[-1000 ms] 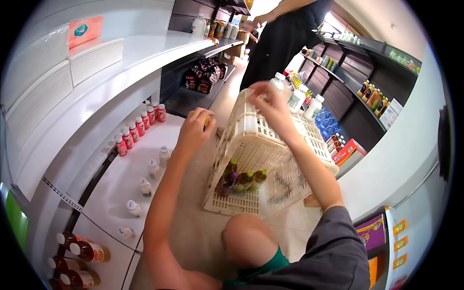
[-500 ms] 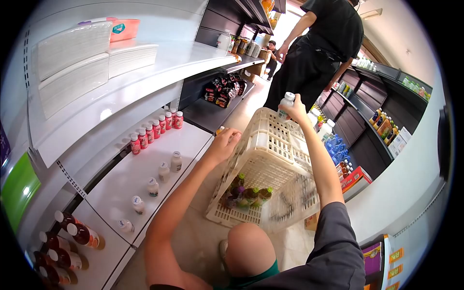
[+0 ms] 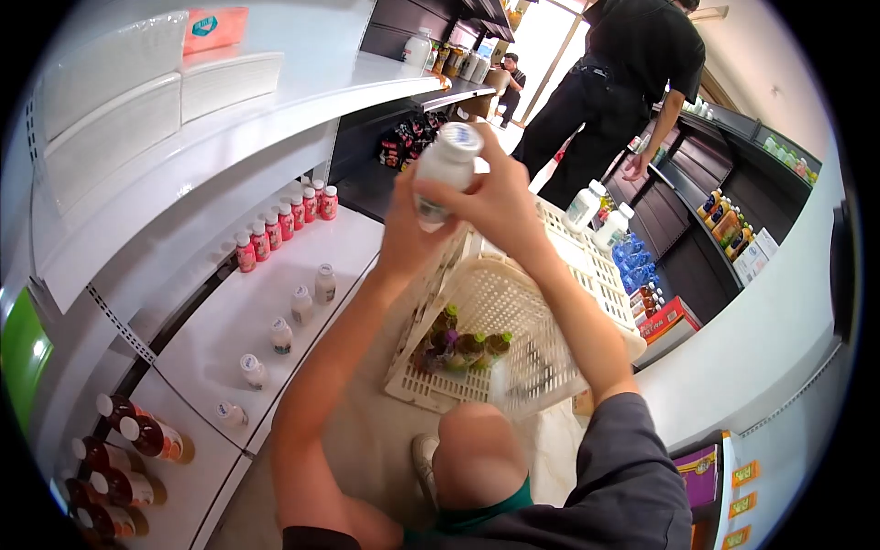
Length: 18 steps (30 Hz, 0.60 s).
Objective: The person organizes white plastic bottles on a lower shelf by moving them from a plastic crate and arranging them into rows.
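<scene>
A white plastic bottle (image 3: 447,163) with a white cap is raised in front of me, tilted, between both hands. My left hand (image 3: 408,229) is closed around its lower left side. From the right, my right hand (image 3: 502,202) grips the same bottle with its fingers wrapped across it. Just beneath my hands is a cream slatted plastic basket (image 3: 431,392), holding several dark bottles (image 3: 469,348) with green caps. Two more white bottles, one nearer (image 3: 583,205) and one farther right (image 3: 615,225), stand on a cream crate surface (image 3: 596,284) beside my right forearm.
On the left, a white shelf (image 3: 197,353) carries a row of small white bottles (image 3: 281,335), pink bottles (image 3: 285,220) and large brown bottles (image 3: 151,438). Packs of tissue (image 3: 115,128) lie on the shelf above. A person in black (image 3: 623,73) stands ahead; dark shelving lines the right.
My right hand has brought the white bottle left and closer from above the crate. My left hand has risen and now grips it too. The person ahead has shifted.
</scene>
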{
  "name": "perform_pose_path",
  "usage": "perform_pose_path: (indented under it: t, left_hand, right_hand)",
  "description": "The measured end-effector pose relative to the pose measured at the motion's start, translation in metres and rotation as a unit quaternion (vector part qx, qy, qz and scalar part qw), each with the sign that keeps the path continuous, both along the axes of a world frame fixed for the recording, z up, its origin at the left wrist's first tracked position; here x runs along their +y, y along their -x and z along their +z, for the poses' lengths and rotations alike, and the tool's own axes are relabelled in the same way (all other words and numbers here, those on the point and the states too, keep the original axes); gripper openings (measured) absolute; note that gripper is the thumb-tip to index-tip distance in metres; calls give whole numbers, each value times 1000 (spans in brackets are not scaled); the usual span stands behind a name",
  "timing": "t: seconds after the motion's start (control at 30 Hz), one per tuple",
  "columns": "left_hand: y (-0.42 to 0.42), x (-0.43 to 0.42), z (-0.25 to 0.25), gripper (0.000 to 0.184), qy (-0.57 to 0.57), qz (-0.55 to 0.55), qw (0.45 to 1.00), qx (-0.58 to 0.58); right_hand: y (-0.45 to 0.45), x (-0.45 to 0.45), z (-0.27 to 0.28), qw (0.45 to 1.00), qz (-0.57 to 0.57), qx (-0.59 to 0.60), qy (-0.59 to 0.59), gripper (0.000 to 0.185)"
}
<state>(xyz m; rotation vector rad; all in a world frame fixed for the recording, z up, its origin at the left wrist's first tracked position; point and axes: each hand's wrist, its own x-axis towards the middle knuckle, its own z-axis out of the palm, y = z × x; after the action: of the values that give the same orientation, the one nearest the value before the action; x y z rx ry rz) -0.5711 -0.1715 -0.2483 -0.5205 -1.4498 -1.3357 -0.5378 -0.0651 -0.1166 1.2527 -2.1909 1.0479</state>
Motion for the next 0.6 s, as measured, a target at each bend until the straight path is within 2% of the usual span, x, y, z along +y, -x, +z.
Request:
perform_pose_path:
  t: [0.07,0.13,0.2,0.27,0.3,0.37,0.4,0.43,0.47,0.53,0.6]
  left_hand:
    - [1,-17,-5,68,-74,-21,997,-27]
    - [11,-36,-12,60,-97,30,993,-56]
    - [16,-61,-26,55,-50,110,990,-72]
    - [10,-85,-39,56,32,142,979,-140]
    - [19,-102,-56,60,76,153,967,-190]
    - [10,-113,-70,60,103,171,950,-241]
    - [6,-121,-74,61,129,189,933,-279]
    - [15,-131,-91,69,152,187,937,-254]
    - [13,-133,-95,69,153,192,934,-260]
    - [10,-138,-101,77,213,205,894,-336]
    - [17,-145,-120,80,241,215,883,-340]
  right_hand:
    - [1,-27,-20,997,-33,72,9,56]
    - [5,-53,-43,993,-82,79,30,53]
    - [29,-76,-72,993,-86,6,79,53]
    - [55,-100,-99,983,-98,-112,105,57]
    - [74,-111,-113,982,-98,-121,107,57]
    - [95,-128,-131,931,-108,-343,64,56]
    - [92,-130,-138,929,-103,-349,61,56]
    - [89,-131,-145,915,-89,-385,83,53]
    - [83,-131,-151,898,-74,-420,106,51]
    - [81,-134,-163,883,-87,-444,127,47]
    - [109,-136,-205,881,-68,-435,176,47]
